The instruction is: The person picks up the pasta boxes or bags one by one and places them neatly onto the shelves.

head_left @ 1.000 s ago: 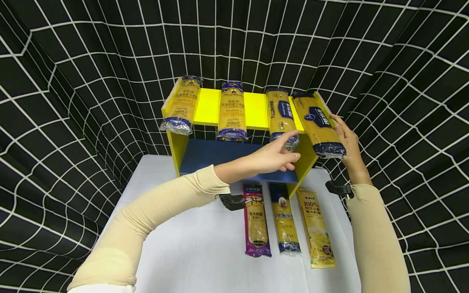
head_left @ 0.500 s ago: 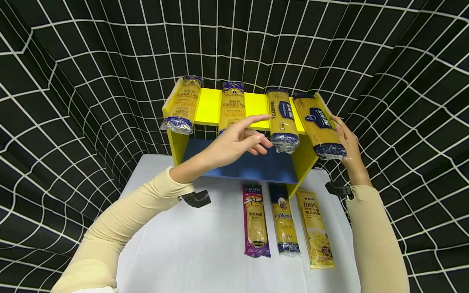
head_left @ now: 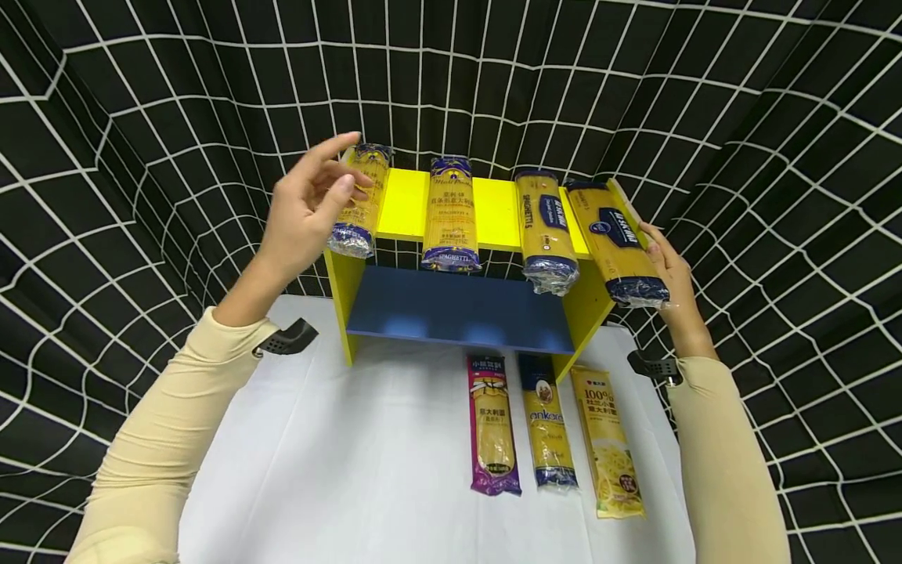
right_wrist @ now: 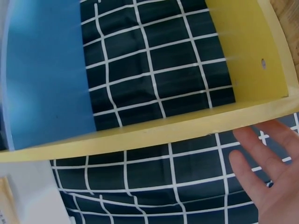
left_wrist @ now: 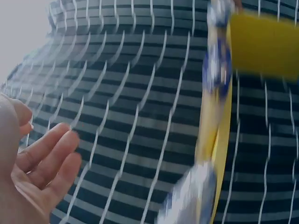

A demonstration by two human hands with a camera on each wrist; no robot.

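My left hand [head_left: 303,215], fingers spread and loosely bent, is raised at the shelf's left end, in front of the leftmost spaghetti pack [head_left: 352,236]. In the left wrist view, that hand [left_wrist: 49,170] is apart from the blurred pack [left_wrist: 216,74] and holds nothing. At the other end, my right hand [head_left: 672,282] is beside the tilted rightmost spaghetti pack [head_left: 615,235]. The right wrist view shows its fairly straight fingers against the outside of the yellow side panel [right_wrist: 187,134]; its thumb is not visible there. Two more spaghetti packs [head_left: 451,215], [head_left: 544,223] lie between on the yellow top shelf [head_left: 403,205].
Below the top is a blue shelf [head_left: 451,309]. On the white table [head_left: 352,454] in front lie a purple-edged pasta pack [head_left: 494,427], a blue-ended pasta pack [head_left: 548,427] and a yellow pasta pack [head_left: 609,446]. Black cloth with a white grid [head_left: 465,78] surrounds the table.
My left hand has moved leftward across the shelf front, from the third spaghetti pack to the leftmost one. My right hand and the packs have stayed almost where they were.
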